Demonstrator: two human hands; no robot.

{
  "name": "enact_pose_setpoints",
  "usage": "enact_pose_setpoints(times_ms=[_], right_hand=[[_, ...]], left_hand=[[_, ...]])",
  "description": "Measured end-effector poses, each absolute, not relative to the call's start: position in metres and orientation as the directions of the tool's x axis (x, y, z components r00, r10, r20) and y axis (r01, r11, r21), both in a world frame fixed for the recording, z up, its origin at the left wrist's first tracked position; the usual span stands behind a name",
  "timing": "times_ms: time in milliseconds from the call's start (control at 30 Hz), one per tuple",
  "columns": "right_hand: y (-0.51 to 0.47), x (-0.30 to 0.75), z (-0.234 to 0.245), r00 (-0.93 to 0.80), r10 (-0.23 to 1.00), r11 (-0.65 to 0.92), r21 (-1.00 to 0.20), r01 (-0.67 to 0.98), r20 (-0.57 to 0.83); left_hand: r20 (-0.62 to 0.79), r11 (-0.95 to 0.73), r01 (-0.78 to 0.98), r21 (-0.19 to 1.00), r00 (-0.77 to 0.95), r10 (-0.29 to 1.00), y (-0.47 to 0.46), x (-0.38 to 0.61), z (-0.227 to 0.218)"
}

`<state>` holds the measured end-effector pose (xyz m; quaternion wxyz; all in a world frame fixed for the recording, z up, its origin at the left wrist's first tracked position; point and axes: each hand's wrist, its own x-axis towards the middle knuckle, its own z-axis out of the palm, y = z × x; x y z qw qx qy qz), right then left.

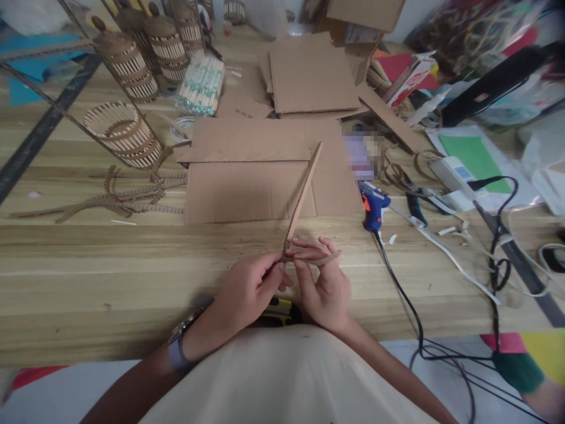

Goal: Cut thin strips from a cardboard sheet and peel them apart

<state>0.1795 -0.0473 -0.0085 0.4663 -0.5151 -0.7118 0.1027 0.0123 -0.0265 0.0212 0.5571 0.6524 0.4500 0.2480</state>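
Observation:
Between my two hands is a narrow cardboard strip [304, 191]. Its long part points up and away over a flat cardboard sheet [251, 188], while a thin peeled end curls to the right. My left hand [247, 288], with a watch on the wrist, pinches the strip's near end. Thumb and fingers of my right hand [326, 288] are closed on the thin curled end. Under my hands, by the table edge, lies a yellow and black utility knife [280, 312], partly hidden.
Cut cardboard strips [128, 194] lie to the left, near an open stick-and-cardboard cylinder [126, 132]. A bag of sticks [200, 85] and stacked cardboard [313, 79] stand behind. On the right are a blue glue gun [374, 206], its black cord, and pliers [415, 206].

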Motion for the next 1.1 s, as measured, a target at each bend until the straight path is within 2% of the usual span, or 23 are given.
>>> enact_pose_setpoints(times_ms=[167, 300, 400, 500, 667, 933, 1000, 1100], right_hand=[[-0.048, 0.1803, -0.0099, -0.006, 0.838, 0.429, -0.653, 0.624, 0.546], [-0.0488, 0.1819, -0.0105, -0.115, 0.799, 0.511, -0.564, 0.649, 0.591], [-0.0485, 0.1829, -0.0093, -0.16, 0.786, 0.518, -0.495, 0.698, 0.597], [-0.0479, 0.183, -0.0075, -0.174, 0.785, 0.517, -0.475, 0.712, 0.595], [-0.0481, 0.1822, -0.0061, -0.134, 0.774, 0.524, -0.508, 0.684, 0.619], [-0.0496, 0.1822, -0.008, 0.028, 0.837, 0.413, -0.663, 0.624, 0.547], [-0.0497, 0.1822, -0.0074, 0.025, 0.831, 0.42, -0.656, 0.627, 0.555], [-0.0496, 0.1822, -0.0063, -0.07, 0.798, 0.491, -0.578, 0.652, 0.599]], left_hand=[[-0.205, 0.036, 0.339, 0.94, 0.478, 0.854, -0.0241, 0.0113, 0.0223], [-0.21, 0.026, 0.373, 0.927, 0.462, 0.861, -0.0227, 0.01, 0.0184], [-0.188, -0.005, 0.404, 0.915, 0.437, 0.879, -0.0228, 0.0099, 0.0167], [-0.18, -0.011, 0.4, 0.917, 0.437, 0.881, -0.0232, 0.0103, 0.0183], [-0.135, -0.039, 0.345, 0.938, 0.467, 0.874, -0.0242, 0.0104, 0.0211], [-0.152, 0.005, 0.281, 0.96, 0.502, 0.851, -0.025, 0.0098, 0.0188], [-0.182, 0.037, 0.285, 0.958, 0.501, 0.846, -0.0238, 0.0096, 0.0184], [-0.215, 0.068, 0.297, 0.952, 0.494, 0.843, -0.0212, 0.0089, 0.0176]])
